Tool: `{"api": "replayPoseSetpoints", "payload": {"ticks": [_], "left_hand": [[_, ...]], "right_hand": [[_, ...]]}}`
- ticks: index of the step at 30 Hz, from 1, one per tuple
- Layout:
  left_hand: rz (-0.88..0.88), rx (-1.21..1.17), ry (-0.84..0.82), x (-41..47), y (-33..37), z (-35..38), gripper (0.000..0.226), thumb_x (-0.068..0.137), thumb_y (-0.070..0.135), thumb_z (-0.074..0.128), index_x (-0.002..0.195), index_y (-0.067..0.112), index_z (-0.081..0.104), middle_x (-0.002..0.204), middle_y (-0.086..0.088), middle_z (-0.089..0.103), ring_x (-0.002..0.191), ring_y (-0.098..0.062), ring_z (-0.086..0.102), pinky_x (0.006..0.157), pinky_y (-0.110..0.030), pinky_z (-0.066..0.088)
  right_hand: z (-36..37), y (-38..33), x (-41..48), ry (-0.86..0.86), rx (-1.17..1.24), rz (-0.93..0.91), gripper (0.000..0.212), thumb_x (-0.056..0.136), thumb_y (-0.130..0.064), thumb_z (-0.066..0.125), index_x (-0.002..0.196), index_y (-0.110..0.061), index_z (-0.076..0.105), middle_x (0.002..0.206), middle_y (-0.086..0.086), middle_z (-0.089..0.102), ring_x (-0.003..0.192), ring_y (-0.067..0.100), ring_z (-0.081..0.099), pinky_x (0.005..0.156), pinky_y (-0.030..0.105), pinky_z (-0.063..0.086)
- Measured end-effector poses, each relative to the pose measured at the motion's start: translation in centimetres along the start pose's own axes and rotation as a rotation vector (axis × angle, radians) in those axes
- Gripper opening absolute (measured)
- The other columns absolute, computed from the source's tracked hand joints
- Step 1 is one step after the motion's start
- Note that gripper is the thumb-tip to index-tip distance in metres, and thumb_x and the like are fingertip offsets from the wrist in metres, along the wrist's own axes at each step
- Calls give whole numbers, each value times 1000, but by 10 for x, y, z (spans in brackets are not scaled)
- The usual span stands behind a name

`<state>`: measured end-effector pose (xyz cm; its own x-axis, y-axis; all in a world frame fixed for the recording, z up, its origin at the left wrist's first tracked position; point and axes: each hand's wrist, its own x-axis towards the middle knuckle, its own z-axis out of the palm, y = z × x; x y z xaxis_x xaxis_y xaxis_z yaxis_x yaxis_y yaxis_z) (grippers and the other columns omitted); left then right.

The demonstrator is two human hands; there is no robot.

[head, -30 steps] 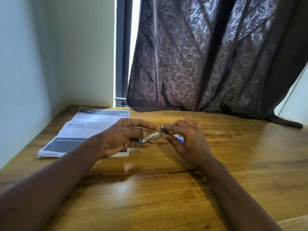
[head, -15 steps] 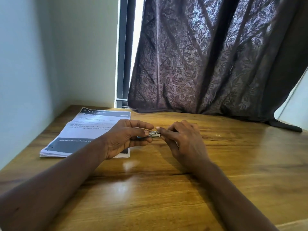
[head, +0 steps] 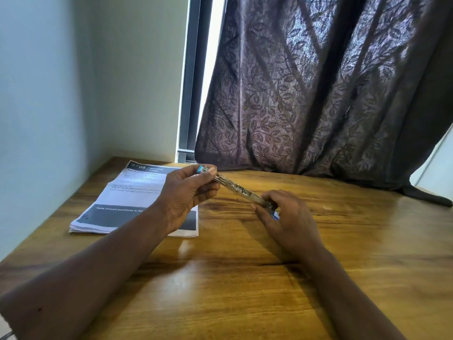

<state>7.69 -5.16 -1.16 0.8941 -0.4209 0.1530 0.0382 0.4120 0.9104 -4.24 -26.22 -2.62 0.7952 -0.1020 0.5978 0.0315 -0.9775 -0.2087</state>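
A long thin silvery metal tool (head: 239,188) with blue ends stretches between my hands above the wooden table (head: 232,278). It slopes down from upper left to lower right. My left hand (head: 188,192) pinches its upper end between thumb and fingers, a blue tip showing above the thumb. My right hand (head: 286,217) curls round its lower end near the table, a blue bit showing under the fingers. What kind of tool it is I cannot tell.
A stack of printed paper sheets (head: 117,204) lies on the table's left side, partly under my left hand. A dark leaf-patterned curtain (head: 318,94) hangs behind the table, its hem on the back edge. A pale wall (head: 49,106) borders the left.
The tool now spans much longer between my hands. My left hand rose and moved left with one end; my right hand went lower and right with the other.
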Motion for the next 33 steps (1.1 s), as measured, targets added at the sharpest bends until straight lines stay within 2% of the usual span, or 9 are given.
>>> {"api": "replayPoseSetpoints", "payload": {"ticks": [3,6,13,17,20,23,25,28,33], "left_hand": [[49,93,-4,-1,-1,-2,41,75,27,78,111,8,73,91,-15,76,72,-15,72,69,-27,64],[49,130,-66,-4,-1,0,34,76,29,77,102,8,77,86,-13,74,69,-15,68,69,-26,62],[52,263,-171,-10,-9,4,35,82,28,76,108,5,77,82,-11,74,69,-16,68,69,-27,61],[97,337,-230,-15,-17,13,30,83,27,76,107,9,79,89,-18,77,74,-18,69,71,-28,61],[116,334,-250,-16,-20,12,28,86,20,74,111,10,77,92,-10,79,83,-18,75,75,-27,63],[126,298,-293,-18,-20,13,24,92,12,70,116,7,75,105,-13,79,102,-25,75,90,-36,62],[137,295,-367,-20,-19,15,26,92,9,70,118,5,74,110,-15,77,108,-29,73,96,-42,59],[123,302,-501,-24,-17,17,28,90,7,73,118,3,72,115,-20,74,112,-30,70,102,-44,55],[148,383,-484,-27,-18,22,29,85,17,79,111,8,75,108,-13,77,106,-24,72,101,-45,56]], "right_hand": [[-3,-4,-1,117,399,101,17,89,-30,77,104,-22,73,89,-10,73,82,8,66,70,18,52],[-5,-10,-2,39,878,199,23,83,-14,80,105,-11,74,95,7,77,83,12,71,71,22,57],[7,-18,-3,-29,1164,251,39,79,-13,80,116,-7,70,90,12,72,81,12,67,67,18,53],[7,-23,-5,-49,1002,156,26,92,-14,71,117,-14,74,96,8,77,84,6,69,68,18,51],[15,-21,-6,-20,783,74,31,97,-20,68,128,-22,70,100,13,68,94,13,64,76,31,56],[19,-24,-7,-7,732,39,44,95,-16,70,137,-27,62,121,2,63,111,4,60,89,15,51],[21,-25,-7,-16,692,15,49,95,-15,69,141,-29,59,127,-9,65,117,0,60,96,18,51],[22,-23,-9,-47,526,-29,60,99,-14,63,152,-33,41,116,-22,68,101,-7,65,89,21,54],[29,-19,-11,-117,303,-37,74,103,-32,49,163,-29,4,123,8,69,105,22,64,89,43,51]]}}
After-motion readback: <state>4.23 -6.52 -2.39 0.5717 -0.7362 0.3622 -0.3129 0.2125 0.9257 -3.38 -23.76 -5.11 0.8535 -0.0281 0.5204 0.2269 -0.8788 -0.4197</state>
